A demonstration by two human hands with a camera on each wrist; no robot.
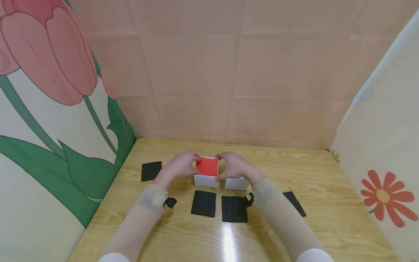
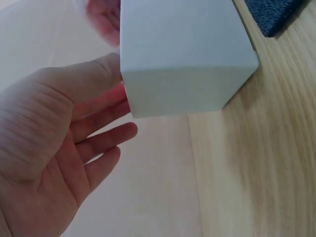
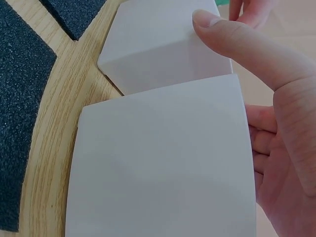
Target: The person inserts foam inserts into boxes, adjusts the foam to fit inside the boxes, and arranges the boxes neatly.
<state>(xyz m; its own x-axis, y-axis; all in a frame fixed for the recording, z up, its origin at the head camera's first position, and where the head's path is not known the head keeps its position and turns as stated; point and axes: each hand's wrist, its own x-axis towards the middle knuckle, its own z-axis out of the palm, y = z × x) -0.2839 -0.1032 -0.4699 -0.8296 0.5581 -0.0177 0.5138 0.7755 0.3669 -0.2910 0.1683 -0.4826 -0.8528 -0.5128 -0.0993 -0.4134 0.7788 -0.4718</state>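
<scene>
Smooth, square-cornered white box (image 1: 205, 181), red inside, your right grip (image 1: 236, 166) clamped at its three o'clock, left grip (image 1: 178, 165) at nine, hold unclear, grainy mat (image 1: 203, 203) at six

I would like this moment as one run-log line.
left hand: holds red-lined box, left side | right hand: same box, right side | second white box: beside it, right | black pads: four on table

On the wood-grain tabletop (image 1: 183, 240), a white square box (image 1: 236, 184) stands just beside a white-and-red square box (image 1: 206, 171), at its three o'clock. Four flat black square mats lie around them: one (image 1: 151, 171) at the red-and-white box's nine o'clock, one (image 1: 203, 204) at its six, one (image 1: 234, 209) at the white box's six, one (image 1: 295, 203) at its four.
</scene>
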